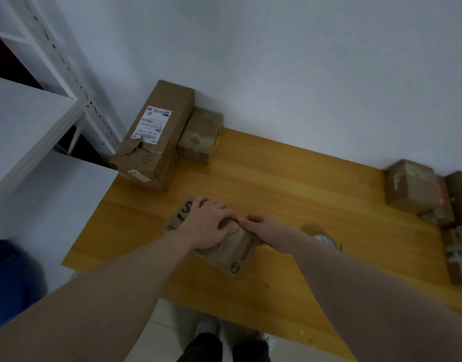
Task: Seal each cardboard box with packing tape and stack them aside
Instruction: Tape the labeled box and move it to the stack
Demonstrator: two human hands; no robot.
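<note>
A small brown cardboard box (234, 257) printed "SF EXPRESS" lies in the middle of the wooden table (290, 194). My left hand (210, 226) lies on top of it, fingers bent over its far edge, pressing it down. My right hand (270, 232) rests against the box's right side, fingers reaching to the top near the left hand. A roll of clear packing tape (320, 237) sits on the table just right of my right wrist, partly hidden by my forearm.
A long labelled box (156, 134) and a smaller box (201, 138) stand at the table's back left by the wall. Several boxes (418, 189) pile at the right edge. White metal shelving (42, 121) stands left; a blue bag (13, 280) is on the floor.
</note>
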